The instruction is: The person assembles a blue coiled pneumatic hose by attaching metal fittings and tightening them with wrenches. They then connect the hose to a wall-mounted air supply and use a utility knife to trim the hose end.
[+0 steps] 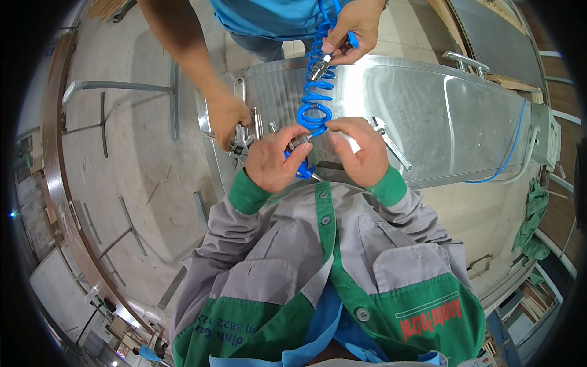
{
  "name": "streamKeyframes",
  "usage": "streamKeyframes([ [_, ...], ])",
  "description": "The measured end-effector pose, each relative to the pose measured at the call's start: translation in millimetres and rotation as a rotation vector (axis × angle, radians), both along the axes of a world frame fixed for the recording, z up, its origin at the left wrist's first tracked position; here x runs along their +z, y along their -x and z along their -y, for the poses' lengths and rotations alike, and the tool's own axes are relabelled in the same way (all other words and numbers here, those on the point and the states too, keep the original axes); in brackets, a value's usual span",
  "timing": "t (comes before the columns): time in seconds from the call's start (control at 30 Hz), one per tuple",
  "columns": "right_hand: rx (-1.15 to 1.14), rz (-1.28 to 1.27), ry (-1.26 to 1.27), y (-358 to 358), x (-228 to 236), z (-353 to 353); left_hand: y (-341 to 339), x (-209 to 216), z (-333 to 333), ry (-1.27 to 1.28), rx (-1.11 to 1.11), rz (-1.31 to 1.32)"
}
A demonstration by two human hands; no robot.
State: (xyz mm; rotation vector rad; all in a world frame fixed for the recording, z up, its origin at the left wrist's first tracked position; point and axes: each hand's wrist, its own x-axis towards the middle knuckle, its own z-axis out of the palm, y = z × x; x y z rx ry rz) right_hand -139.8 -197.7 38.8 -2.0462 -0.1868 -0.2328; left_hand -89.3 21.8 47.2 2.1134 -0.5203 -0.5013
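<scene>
My left hand [272, 160] is closed around a metal hose fitting [300, 142] at the near end of a coiled blue air hose [315, 115]. Below that hand a blue tool with a thin metal tip [304, 170] shows partly; the palm hides the rest. On the other side, my right hand [364, 151] has its fingers apart, with the index fingertip beside the lowest coil. A co-worker's hand [358, 33] grips the hose's far end, where a metal coupler [318, 67] hangs. The co-worker's other hand [231, 119] is among metal tools at the table's left end.
A shiny metal table [428, 116] stretches away to the right. An adjustable wrench [394, 145] lies on it beside my right hand, and another wrench [240, 92] lies at the left end. A thin blue hose [516, 140] crosses the right end near a grey box [544, 134].
</scene>
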Motion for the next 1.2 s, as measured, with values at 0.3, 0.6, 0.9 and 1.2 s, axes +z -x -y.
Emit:
streamKeyframes([
  [0.3, 0.258, 0.198, 0.339, -11, -4, 6, 2, 4, -3, 0.032, -0.22, -0.031],
  [0.6, 0.25, 0.057, 0.133, -6, -5, 2, 3, 11, -7, 0.022, -0.207, -0.099],
  [0.9, 0.132, 0.007, 0.054, 2, -4, -2, 4, 5, -1, 0.119, -0.091, -0.18],
  [1.2, 0.088, -0.009, 0.053, 3, -6, -3, 6, -18, 0, 0.274, -0.016, -0.393],
])
